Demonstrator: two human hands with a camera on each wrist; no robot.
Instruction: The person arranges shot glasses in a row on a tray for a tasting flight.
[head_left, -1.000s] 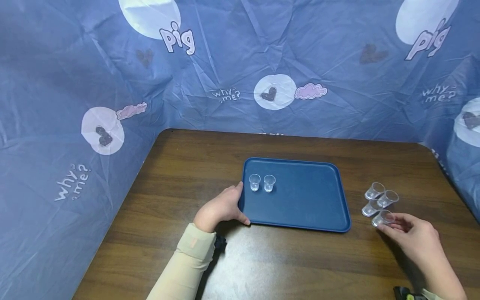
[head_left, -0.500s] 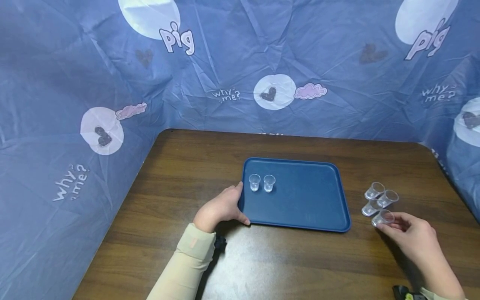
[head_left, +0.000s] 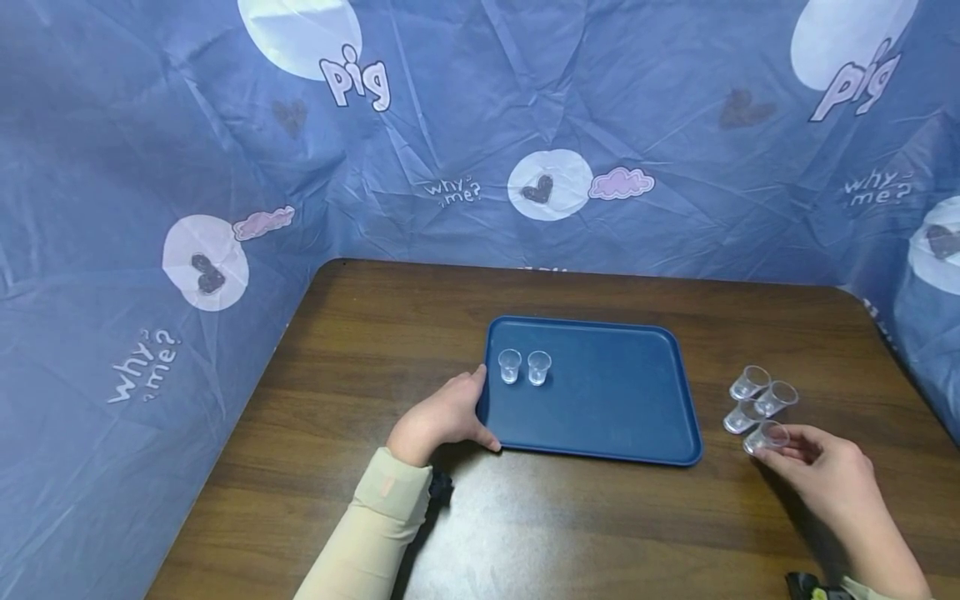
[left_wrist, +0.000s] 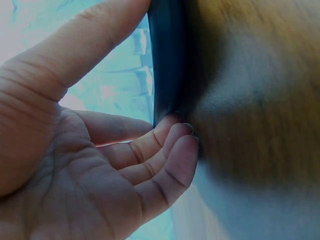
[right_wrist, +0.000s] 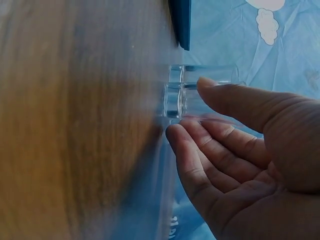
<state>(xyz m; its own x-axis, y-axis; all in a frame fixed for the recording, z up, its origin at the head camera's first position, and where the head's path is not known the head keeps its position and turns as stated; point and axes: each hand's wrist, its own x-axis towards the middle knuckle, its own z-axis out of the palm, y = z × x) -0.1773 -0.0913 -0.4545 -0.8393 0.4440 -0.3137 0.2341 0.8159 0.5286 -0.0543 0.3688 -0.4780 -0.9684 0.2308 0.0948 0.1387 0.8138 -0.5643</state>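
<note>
My left hand [head_left: 448, 412] holds the near left corner of a blue tray [head_left: 600, 425], thumb at its front edge and fingers at its left side. Fingertips meet the tray's dark rim [left_wrist: 167, 60] in the left wrist view. Two clear shot glasses stand upright on the tray, the left one [head_left: 509, 367] beside the right one [head_left: 538, 368]. Off to the right, my right hand [head_left: 832, 471] pinches the nearest shot glass [head_left: 763, 437] of a small cluster on the table. In the right wrist view, thumb and fingers lie on either side of that clear glass [right_wrist: 175, 100].
Behind the held glass, more clear shot glasses [head_left: 750, 383] stand close together on the brown wooden table [head_left: 585, 525]. The tray's right edge lies just left of this cluster. A blue printed cloth [head_left: 450, 233] hangs behind the table and along its sides.
</note>
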